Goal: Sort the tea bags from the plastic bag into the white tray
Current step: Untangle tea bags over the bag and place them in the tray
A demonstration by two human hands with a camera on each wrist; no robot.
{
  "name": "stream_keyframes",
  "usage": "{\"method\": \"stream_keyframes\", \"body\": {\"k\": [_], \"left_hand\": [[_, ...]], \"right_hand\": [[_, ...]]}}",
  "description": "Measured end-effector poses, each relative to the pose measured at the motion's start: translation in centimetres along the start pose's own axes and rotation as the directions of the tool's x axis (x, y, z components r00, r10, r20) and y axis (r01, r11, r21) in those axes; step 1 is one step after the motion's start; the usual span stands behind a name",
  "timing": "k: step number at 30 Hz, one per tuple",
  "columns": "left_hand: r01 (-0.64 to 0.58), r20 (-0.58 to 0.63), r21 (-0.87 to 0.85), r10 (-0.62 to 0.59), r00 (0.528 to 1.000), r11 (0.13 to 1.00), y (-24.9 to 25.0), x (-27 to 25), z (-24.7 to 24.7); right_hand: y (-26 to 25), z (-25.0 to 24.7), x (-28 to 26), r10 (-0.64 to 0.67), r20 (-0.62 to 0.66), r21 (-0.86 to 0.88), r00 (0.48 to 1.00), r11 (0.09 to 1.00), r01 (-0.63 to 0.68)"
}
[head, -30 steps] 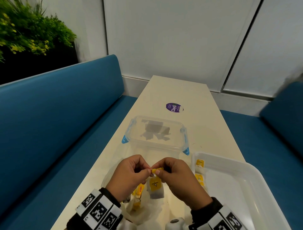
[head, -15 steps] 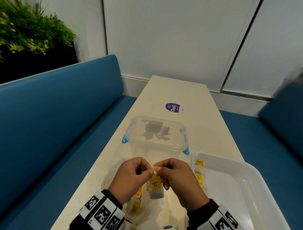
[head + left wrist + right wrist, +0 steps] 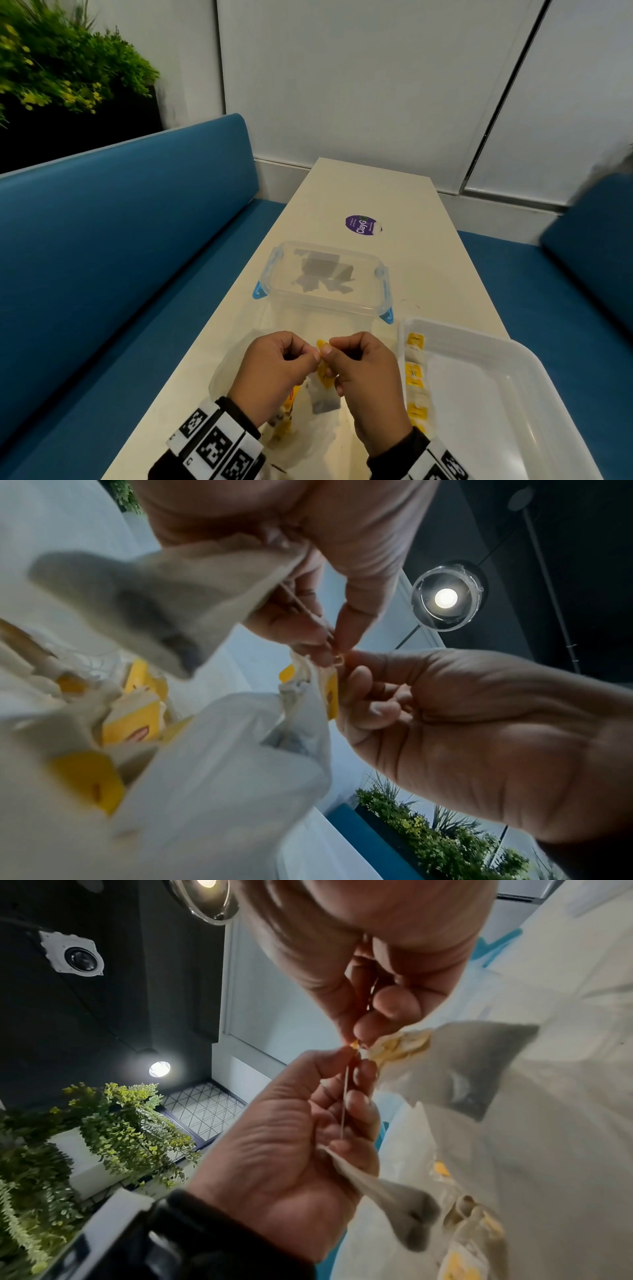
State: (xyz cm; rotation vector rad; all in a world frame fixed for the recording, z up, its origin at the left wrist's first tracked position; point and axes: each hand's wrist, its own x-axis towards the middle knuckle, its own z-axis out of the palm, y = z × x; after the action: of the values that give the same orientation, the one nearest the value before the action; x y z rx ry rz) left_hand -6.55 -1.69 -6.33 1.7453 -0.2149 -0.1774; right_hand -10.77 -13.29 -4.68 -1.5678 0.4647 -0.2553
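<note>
Both hands meet fingertip to fingertip above the crumpled plastic bag point(image 3: 301, 435). My left hand point(image 3: 310, 356) pinches a thin string and keeps a grey-white tea bag point(image 3: 154, 596) in its curled fingers. My right hand point(image 3: 330, 349) pinches a small yellow tag point(image 3: 320, 343), and a second tea bag point(image 3: 479, 1064) hangs by it. In the wrist views the left hand point(image 3: 334, 642) and right hand point(image 3: 359, 1034) touch at that same spot. More yellow-tagged tea bags point(image 3: 133, 718) lie in the bag. The white tray point(image 3: 455, 330) stands at the right, with several tea bags point(image 3: 414, 373) along its left wall.
A clear lidded container point(image 3: 325, 274) with blue clips sits just beyond the hands on the narrow cream table point(image 3: 428, 260). A purple sticker point(image 3: 361, 225) lies farther back. Blue bench seats flank the table on both sides, and a plant stands at the far left.
Both hands stay pinched together and have drifted slightly away from me. The yellow tag that hung flat under the right fingers now shows less of its face.
</note>
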Motion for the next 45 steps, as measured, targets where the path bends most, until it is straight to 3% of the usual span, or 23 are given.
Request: {"method": "stream_keyframes", "body": {"k": [2,5,9,18,22,26,30,35,38,42,45], "left_hand": [[-0.008,-0.019,-0.019,0.007,1.000,1.000,0.1,0.0,0.0],[-0.011,-0.063,-0.044,0.009,0.998,0.999,0.1,-0.1,-0.2],[-0.014,-0.054,-0.037,0.012,0.998,0.999,0.1,0.0,-0.9],[-0.061,-0.036,-0.052,0.059,0.998,0.997,0.1,-0.5,-0.4],[-0.077,-0.039,-0.026,0.076,0.996,0.997,0.3,-0.7,-0.4],[-0.114,-0.001,0.027,0.114,0.994,0.993,0.5,-0.6,-1.0],[-0.185,0.032,0.184,0.182,0.983,0.965,0.2,-0.5,-1.6],[-0.276,0.131,0.333,0.246,0.960,0.902,0.6,-0.8,-2.0],[-0.227,0.117,0.277,0.202,0.972,0.934,0.5,-0.6,-2.2],[-0.095,0.028,0.175,0.092,0.995,0.980,0.4,-0.2,-2.7],[-0.068,0.005,0.140,0.068,0.998,0.988,-0.1,0.3,-2.8]], "right_hand": [[-0.1,-0.1,-0.1,0.013,-0.007,0.044,1.000,0.999,-0.013],[-0.6,-0.3,-0.3,0.059,0.104,0.095,0.993,0.993,-0.069],[-1.0,-0.8,-0.3,0.041,0.173,0.042,0.984,0.998,-0.049],[-0.5,-0.2,-0.3,-0.169,-0.009,-0.208,0.986,0.965,0.163],[-0.3,-0.1,-0.4,-0.205,0.005,-0.213,0.979,0.956,0.201],[-0.7,-0.2,-0.6,-0.124,0.141,-0.158,0.982,0.977,0.146],[-2.0,-0.6,0.0,0.048,0.209,0.019,0.977,0.998,-0.053],[-2.5,-0.3,0.9,0.126,0.271,-0.151,0.954,0.985,-0.087],[-2.7,-0.6,1.4,0.120,0.232,-0.228,0.965,0.972,-0.066],[-3.3,-1.6,1.9,0.135,0.226,-0.160,0.965,0.982,-0.100],[-3.6,-2.3,2.2,0.124,0.218,-0.141,0.968,0.985,-0.095]]}}
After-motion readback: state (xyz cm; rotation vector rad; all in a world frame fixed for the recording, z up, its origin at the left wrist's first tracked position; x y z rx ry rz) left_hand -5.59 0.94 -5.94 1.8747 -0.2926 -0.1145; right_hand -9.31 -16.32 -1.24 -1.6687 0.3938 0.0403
